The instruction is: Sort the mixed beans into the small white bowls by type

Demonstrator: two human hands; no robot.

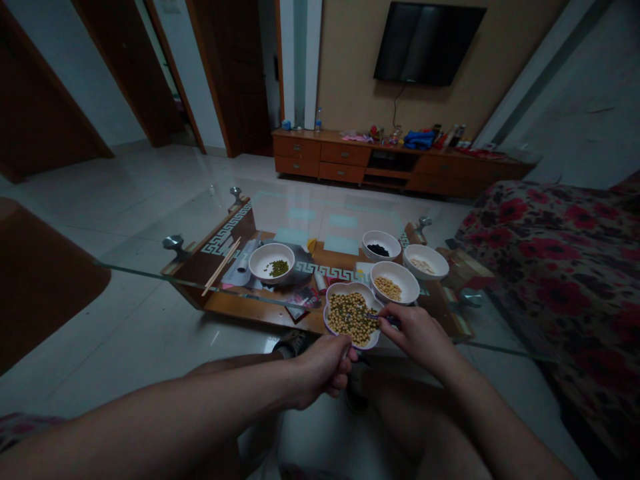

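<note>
A scalloped white dish full of mixed yellow and green beans sits at the near edge of a glass table. My left hand is closed around the dish's near rim. My right hand pinches a thin dark tool, probably tweezers, with its tip over the beans. Behind the dish stand a bowl of yellow beans, a bowl of black beans and a bowl of pale beans. Farther left is a bowl with a few green beans.
Chopsticks lie on the glass table top at the left. A wooden shelf shows below the glass. A floral sofa stands at the right. A TV cabinet lines the far wall. My knees are under the table edge.
</note>
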